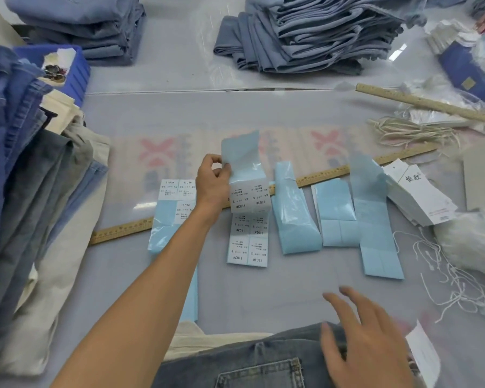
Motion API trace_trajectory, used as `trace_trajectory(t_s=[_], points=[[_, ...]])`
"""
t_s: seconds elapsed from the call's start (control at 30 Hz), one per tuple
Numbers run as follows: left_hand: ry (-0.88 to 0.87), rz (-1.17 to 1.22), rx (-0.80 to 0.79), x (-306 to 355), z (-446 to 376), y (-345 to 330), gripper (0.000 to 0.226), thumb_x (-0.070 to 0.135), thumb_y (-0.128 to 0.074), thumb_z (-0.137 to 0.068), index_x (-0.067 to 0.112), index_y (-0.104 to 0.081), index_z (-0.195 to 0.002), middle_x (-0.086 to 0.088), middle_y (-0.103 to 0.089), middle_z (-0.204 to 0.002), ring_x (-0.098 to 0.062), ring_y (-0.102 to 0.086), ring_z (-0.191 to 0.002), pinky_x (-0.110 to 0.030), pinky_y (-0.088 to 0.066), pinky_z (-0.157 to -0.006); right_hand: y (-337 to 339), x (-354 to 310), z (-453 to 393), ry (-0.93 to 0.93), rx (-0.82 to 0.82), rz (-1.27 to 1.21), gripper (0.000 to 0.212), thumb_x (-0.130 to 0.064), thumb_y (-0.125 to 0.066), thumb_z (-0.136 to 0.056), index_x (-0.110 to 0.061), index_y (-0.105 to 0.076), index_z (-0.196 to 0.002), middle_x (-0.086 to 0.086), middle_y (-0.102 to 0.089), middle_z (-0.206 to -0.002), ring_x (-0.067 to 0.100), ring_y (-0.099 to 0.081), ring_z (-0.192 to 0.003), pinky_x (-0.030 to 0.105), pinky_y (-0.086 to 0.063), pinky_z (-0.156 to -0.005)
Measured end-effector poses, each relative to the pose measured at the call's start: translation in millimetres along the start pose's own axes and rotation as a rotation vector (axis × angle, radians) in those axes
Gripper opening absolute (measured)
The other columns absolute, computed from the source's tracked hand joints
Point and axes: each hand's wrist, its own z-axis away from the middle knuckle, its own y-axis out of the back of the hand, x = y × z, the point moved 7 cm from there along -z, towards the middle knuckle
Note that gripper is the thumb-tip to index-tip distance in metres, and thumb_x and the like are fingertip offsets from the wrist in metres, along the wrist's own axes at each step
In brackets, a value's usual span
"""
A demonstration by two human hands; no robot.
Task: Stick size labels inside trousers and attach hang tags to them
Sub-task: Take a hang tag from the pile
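Observation:
My left hand pinches the edge of a strip of size labels on pale blue backing, lifting its upper part off the table. The strip's lower end lies flat with white "1103#" stickers showing. Several other label strips lie side by side on the table to the right and left. A pair of grey-blue jeans lies at the near edge, back pocket up. My right hand hovers over the jeans with fingers spread, holding nothing. A stack of white hang tags sits at the right.
A long wooden ruler crosses the table under the strips; a second ruler lies far right. Piles of folded trousers stand at left and at the back. Loose tag strings and a string bundle lie at right.

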Motion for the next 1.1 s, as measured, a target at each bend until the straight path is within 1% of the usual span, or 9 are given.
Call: trace_trajectory(t_s=[0.1, 0.2, 0.6, 0.67, 0.77, 0.87, 0.93, 1.0, 1.1], points=[[0.108, 0.079, 0.064, -14.5, 6.1, 4.7, 0.007, 0.022, -0.053, -0.103, 0.026, -0.05, -0.098, -0.013, -0.072, -0.104, -0.033, -0.071, -0.087, -0.049, -0.06, -0.07, -31.8, -25.4, -55.9, -0.045, -0.078, -0.435, 0.026, -0.023, -0.059, -0.097, -0.024, -0.069, -0.12, -0.015, -0.066, -0.111, 0.001, -0.06, -0.101, 0.022, -0.052, -0.085], [0.227, 0.22, 0.169, -33.0, 14.3, 8.4, 0.006, 0.02, -0.05, -0.103, 0.022, -0.048, -0.108, -0.011, -0.064, -0.103, -0.025, -0.065, -0.08, -0.038, -0.057, -0.059, -85.8, -50.8, -103.9, -0.17, -0.251, -0.79, 0.027, -0.01, -0.065, -0.096, -0.018, -0.069, -0.122, -0.012, -0.069, -0.1, 0.003, -0.064, -0.087, 0.011, -0.05, -0.077], [0.469, 0.779, 0.238, -62.1, 50.3, 13.4, 0.026, 0.006, -0.042, -0.106, 0.008, -0.055, -0.128, -0.011, -0.069, -0.094, -0.024, -0.069, -0.079, -0.037, -0.057, -0.067, -125.6, -85.3, -149.9, -0.192, -0.065, -0.906, 0.036, -0.001, -0.068, -0.089, -0.014, -0.067, -0.122, 0.002, -0.062, -0.107, 0.012, -0.062, -0.091, 0.022, -0.054, -0.081], [0.428, 0.722, 0.199, -57.5, 50.4, 14.7, 0.019, 0.009, -0.045, -0.106, 0.013, -0.055, -0.121, -0.009, -0.069, -0.099, -0.022, -0.068, -0.083, -0.036, -0.057, -0.069, -118.0, -77.1, -145.7, -0.195, -0.023, -0.915, 0.031, -0.002, -0.066, -0.092, -0.014, -0.068, -0.121, 0.001, -0.062, -0.108, 0.007, -0.061, -0.09, 0.022, -0.054, -0.08], [0.297, 0.589, 0.0, -42.2, 51.9, 12.7, 0.011, 0.01, -0.056, -0.101, 0.019, -0.059, -0.105, 0.001, -0.073, -0.091, -0.015, -0.068, -0.08, -0.03, -0.057, -0.063, -88.0, -42.6, -133.3, -0.203, 0.249, -0.877, 0.024, -0.002, -0.061, -0.096, -0.014, -0.069, -0.115, -0.001, -0.064, -0.106, 0.004, -0.062, -0.09, 0.016, -0.052, -0.075], [0.086, 0.124, -0.219, -34.8, 63.5, 7.4, 0.023, 0.007, -0.068, -0.092, 0.02, -0.059, -0.108, 0.006, -0.073, -0.076, -0.008, -0.066, -0.073, -0.02, -0.053, -0.062, -63.2, 17.2, -125.8, -0.344, 0.455, -0.733, 0.028, 0.0, -0.058, -0.095, -0.012, -0.066, -0.119, 0.003, -0.061, -0.114, 0.01, -0.06, -0.101, 0.026, -0.052, -0.083], [0.012, -0.178, -0.259, -41.3, 75.1, 0.4, 0.036, 0.005, -0.071, -0.087, 0.027, -0.054, -0.11, 0.004, -0.071, -0.076, -0.01, -0.063, -0.071, -0.024, -0.052, -0.068, -68.7, 53.1, -134.9, -0.478, 0.3, -0.573, 0.037, -0.011, -0.061, -0.095, -0.015, -0.059, -0.132, 0.006, -0.057, -0.128, 0.022, -0.053, -0.119, 0.036, -0.048, -0.094], [-0.011, -0.447, -0.158, -50.5, 81.7, 0.8, 0.041, 0.006, -0.068, -0.085, 0.032, -0.049, -0.11, 0.004, -0.064, -0.078, -0.015, -0.06, -0.072, -0.035, -0.049, -0.071, -83.2, 72.1, -147.5, -0.546, 0.042, -0.516, 0.055, -0.028, -0.067, -0.094, -0.019, -0.047, -0.145, 0.007, -0.054, -0.138, 0.026, -0.047, -0.13, 0.042, -0.044, -0.104], [-0.014, -0.704, -0.063, -60.8, 90.7, 0.4, 0.043, 0.006, -0.055, -0.084, 0.034, -0.04, -0.113, 0.005, -0.06, -0.087, -0.021, -0.058, -0.077, -0.037, -0.043, -0.062, -98.8, 72.6, -160.3, -0.522, -0.19, -0.508, 0.067, -0.038, -0.073, -0.089, -0.022, -0.045, -0.148, 0.004, -0.061, -0.129, 0.024, -0.057, -0.123, 0.049, -0.045, -0.106]])
